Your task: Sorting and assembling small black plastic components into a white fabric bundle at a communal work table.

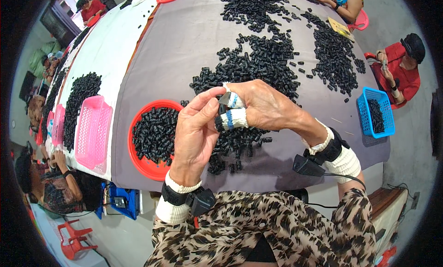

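Observation:
My left hand [196, 135] and my right hand [265, 103] meet over the middle of the table, both with fingers closed. White knitted sleeves with blue stripes cover the right thumb and forefinger. Between them shows a small grey piece [224, 98], flat and blade-like. The left fingers pinch a small black part [222, 109] just below it; the fingers hide most of it. Left of my left hand, a round red tray [131, 142] holds many short black cylindrical parts. A heap of the same parts [254, 59] lies behind and beneath my hands.
At the left stands a pink basket [93, 133], beside another heap of black parts [83, 94]. A blue basket [387, 112] with black parts sits at the right edge, near a person in red [404, 78]. Other people sit around the grey-covered table [157, 59].

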